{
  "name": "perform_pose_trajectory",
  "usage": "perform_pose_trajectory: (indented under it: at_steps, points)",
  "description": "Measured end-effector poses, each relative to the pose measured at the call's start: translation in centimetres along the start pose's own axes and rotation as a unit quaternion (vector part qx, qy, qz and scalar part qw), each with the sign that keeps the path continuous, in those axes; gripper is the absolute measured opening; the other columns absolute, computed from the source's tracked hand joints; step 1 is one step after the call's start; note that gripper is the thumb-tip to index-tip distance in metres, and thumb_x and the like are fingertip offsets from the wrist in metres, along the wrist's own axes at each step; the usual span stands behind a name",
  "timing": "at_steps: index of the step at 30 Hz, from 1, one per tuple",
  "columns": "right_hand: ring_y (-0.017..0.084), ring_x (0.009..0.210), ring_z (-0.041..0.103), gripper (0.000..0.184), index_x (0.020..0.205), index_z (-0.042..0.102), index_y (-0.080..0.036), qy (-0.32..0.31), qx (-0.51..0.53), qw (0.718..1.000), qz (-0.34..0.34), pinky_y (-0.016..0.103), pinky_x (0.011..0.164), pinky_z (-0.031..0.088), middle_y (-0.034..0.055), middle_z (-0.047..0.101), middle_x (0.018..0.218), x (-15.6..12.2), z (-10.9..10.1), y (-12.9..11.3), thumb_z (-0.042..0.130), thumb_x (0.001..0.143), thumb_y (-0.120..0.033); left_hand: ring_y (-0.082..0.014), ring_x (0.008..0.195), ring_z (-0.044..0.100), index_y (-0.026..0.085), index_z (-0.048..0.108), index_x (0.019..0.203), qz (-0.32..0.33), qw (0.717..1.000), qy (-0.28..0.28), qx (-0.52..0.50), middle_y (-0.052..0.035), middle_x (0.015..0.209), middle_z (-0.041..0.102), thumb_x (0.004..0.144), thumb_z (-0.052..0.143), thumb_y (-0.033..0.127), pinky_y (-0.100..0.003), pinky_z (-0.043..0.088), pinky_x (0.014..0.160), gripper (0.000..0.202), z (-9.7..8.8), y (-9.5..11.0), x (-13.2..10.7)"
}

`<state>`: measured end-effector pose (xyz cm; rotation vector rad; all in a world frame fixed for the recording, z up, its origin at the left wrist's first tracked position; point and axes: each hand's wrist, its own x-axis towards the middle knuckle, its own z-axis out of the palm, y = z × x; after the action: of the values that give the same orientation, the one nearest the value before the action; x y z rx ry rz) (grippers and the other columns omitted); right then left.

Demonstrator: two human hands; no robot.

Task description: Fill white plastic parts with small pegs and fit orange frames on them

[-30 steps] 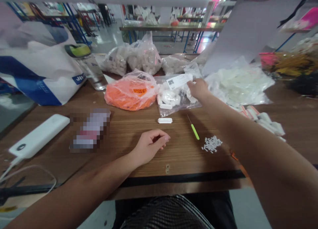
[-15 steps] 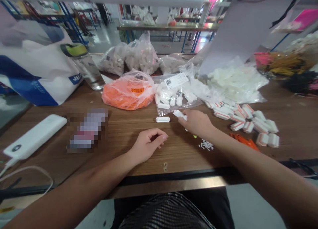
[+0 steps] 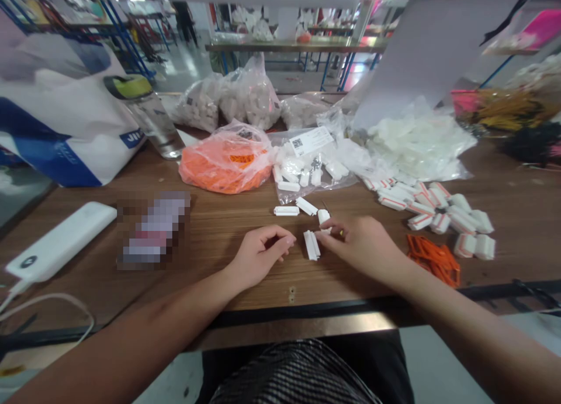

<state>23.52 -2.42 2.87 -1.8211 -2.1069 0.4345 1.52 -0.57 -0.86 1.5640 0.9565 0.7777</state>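
My left hand (image 3: pixel 263 255) rests on the wooden table (image 3: pixel 219 228) with its fingers curled to the thumb; what is inside them is hidden. My right hand (image 3: pixel 363 246) lies just to its right, fingers pinched against a pair of white plastic pieces (image 3: pixel 312 244). More white pieces lie just beyond: one (image 3: pixel 323 216) by my fingertips, one (image 3: pixel 307 206) and one (image 3: pixel 286 211) farther out. A green speck of a thin pick tool (image 3: pixel 340 233) shows under my right fingers. An open clear bag of white pieces (image 3: pixel 307 167) lies behind.
An orange-filled bag (image 3: pixel 225 164), a water bottle (image 3: pixel 153 120), a blue-white bag (image 3: pixel 65 123) and a white power bank (image 3: pixel 61 237) sit left. White-and-red capped pieces (image 3: pixel 433 211), orange strips (image 3: pixel 433 258) and a heap of white plastic (image 3: pixel 421 141) sit right.
My right hand came back from the clear bag to the table in front of me and brought white pieces, which now lie near my fingertips. My left hand stayed put.
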Motion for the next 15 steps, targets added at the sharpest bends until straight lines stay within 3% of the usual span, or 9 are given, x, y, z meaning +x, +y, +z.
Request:
perform_pose_trajectory:
  at_steps: [2, 6, 10, 15]
  points:
    - [0.02, 0.061, 0.064, 0.027, 0.085, 0.07, -0.022, 0.001, -0.061, 0.998, -0.023, 0.031, 0.054, 0.04, 0.0038, 0.071, 0.071, -0.8, 1.2, -1.0, 0.059, 0.081, -0.046, -0.0105, 0.062, 0.057, 0.015, 0.066, 0.084, 0.015, 1.0, 0.009, 0.016, -0.002, 0.074, 0.064, 0.088, 0.057, 0.032, -0.023, 0.052, 0.058, 0.02, -0.1, -0.1, 0.0]
    - [0.021, 0.068, 0.064, 0.017, 0.087, 0.069, -0.018, -0.001, -0.078, 0.996, -0.053, 0.031, 0.057, 0.042, 0.0078, 0.069, 0.081, -1.5, 2.7, -1.9, 0.057, 0.081, -0.029, -0.013, 0.075, 0.061, 0.016, 0.068, 0.094, 0.068, 0.992, 0.035, 0.101, -0.0047, 0.088, 0.066, 0.087, 0.059, 0.024, -0.025, 0.052, 0.065, 0.013, -0.4, -0.1, 0.0]
    - [0.015, 0.067, 0.061, 0.017, 0.089, 0.071, -0.021, -0.084, 0.15, 0.982, -0.077, 0.028, 0.062, 0.046, 0.0022, 0.069, 0.077, -1.6, 2.5, -1.8, 0.056, 0.084, -0.026, -0.0154, 0.09, 0.061, 0.021, 0.063, 0.117, 0.14, 0.979, -0.054, 0.141, -0.0083, 0.114, 0.059, 0.081, 0.065, 0.016, -0.024, 0.055, 0.066, 0.037, -0.6, 0.2, -0.3]
    - [0.011, 0.062, 0.058, 0.023, 0.099, 0.07, -0.022, -0.166, 0.367, 0.915, -0.031, 0.025, 0.057, 0.047, 0.0001, 0.067, 0.076, -1.6, 2.5, -1.0, 0.055, 0.089, -0.036, -0.0151, 0.088, 0.061, 0.022, 0.067, 0.112, 0.158, 0.972, -0.086, 0.149, -0.006, 0.101, 0.061, 0.084, 0.065, 0.02, -0.027, 0.057, 0.069, 0.027, -0.6, 0.2, -0.5]
